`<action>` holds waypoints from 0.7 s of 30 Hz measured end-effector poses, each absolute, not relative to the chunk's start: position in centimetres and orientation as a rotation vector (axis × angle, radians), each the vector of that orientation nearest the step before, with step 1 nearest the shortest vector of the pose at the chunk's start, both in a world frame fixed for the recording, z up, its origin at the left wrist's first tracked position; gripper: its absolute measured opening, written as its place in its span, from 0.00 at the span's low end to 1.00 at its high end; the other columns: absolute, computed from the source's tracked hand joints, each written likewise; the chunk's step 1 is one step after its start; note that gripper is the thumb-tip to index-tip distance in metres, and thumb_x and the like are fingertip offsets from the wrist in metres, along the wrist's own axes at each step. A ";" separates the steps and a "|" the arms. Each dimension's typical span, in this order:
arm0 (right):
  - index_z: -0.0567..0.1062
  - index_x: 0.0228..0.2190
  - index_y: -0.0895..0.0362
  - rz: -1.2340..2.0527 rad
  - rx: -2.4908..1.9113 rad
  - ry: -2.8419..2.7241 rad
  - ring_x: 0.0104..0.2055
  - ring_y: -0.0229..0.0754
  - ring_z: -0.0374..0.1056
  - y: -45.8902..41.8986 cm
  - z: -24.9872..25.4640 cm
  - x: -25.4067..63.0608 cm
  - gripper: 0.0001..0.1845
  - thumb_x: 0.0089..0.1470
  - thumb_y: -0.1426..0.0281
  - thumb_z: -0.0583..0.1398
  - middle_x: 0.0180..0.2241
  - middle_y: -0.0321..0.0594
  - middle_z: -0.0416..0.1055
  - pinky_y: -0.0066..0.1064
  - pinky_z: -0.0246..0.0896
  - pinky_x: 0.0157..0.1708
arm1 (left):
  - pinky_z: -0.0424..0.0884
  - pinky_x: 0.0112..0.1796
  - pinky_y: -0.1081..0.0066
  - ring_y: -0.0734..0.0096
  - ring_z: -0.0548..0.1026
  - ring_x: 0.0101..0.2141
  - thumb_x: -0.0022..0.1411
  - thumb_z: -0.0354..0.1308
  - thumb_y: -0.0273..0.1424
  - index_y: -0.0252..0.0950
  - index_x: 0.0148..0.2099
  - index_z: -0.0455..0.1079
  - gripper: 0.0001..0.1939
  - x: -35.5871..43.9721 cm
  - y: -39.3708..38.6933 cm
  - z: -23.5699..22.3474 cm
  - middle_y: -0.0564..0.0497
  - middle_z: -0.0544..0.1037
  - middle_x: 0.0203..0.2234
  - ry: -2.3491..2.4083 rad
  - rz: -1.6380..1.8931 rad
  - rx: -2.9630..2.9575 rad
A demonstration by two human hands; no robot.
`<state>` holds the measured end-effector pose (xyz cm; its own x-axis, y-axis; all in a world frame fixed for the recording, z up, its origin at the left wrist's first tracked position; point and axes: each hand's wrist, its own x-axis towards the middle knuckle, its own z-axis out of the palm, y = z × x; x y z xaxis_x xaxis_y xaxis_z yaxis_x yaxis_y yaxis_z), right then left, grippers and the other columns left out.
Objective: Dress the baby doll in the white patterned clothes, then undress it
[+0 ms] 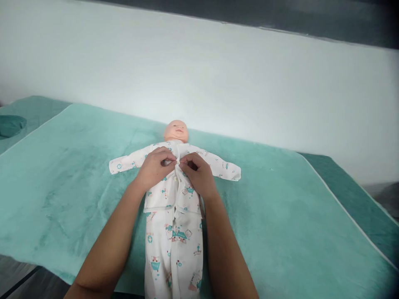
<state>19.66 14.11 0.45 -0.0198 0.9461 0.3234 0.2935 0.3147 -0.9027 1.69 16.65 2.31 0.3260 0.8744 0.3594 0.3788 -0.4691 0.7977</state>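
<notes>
A baby doll (176, 131) lies on its back, dressed in a white printed jacket (160, 198) and matching trousers (158, 249). Both of its sleeves stretch out to the sides. At the chest, my left hand (156, 166) pinches one front edge of the jacket between thumb and fingers. Opposite it, my right hand (197, 170) pinches the other front edge, and the fingertips of both hands nearly meet at a small button (178, 162). Another button (176, 179) shows just below. Whether the upper button is through its hole cannot be made out. The lower jacket front hangs slightly apart.
A green plush cover (280, 220) spreads under the doll across the table. Behind it rises a white wall (199, 70) with a dark band on top. A darker green item (11, 126) lies at the far left. Grey floor (18, 274) shows at the lower left.
</notes>
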 end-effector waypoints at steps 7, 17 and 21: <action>0.76 0.31 0.52 0.806 -1.243 -1.469 0.33 0.39 0.62 14.1 0.4 19.5 0.03 0.52 0.67 0.63 0.32 0.34 0.70 0.33 0.59 0.37 | 0.64 0.33 0.70 0.71 0.69 0.32 0.60 0.57 0.29 0.37 0.33 0.74 0.05 1.8 16.5 2.4 0.50 0.74 0.34 1.063 1.082 1.901; 0.76 0.30 0.53 0.847 -1.263 -1.397 0.32 0.39 0.60 14.1 0.3 19.4 0.05 0.51 0.65 0.64 0.30 0.34 0.69 0.32 0.58 0.35 | 0.62 0.30 0.72 0.74 0.66 0.27 0.60 0.57 0.31 0.37 0.35 0.72 0.04 1.9 16.3 2.5 0.55 0.69 0.25 1.170 1.000 1.855; 0.75 0.30 0.53 0.845 -1.258 -1.405 0.32 0.39 0.61 14.1 0.4 19.4 0.04 0.51 0.66 0.64 0.30 0.34 0.69 0.32 0.58 0.35 | 0.63 0.30 0.72 0.74 0.66 0.27 0.59 0.58 0.30 0.38 0.36 0.73 0.04 2.1 16.1 2.5 0.56 0.69 0.25 1.204 1.005 1.843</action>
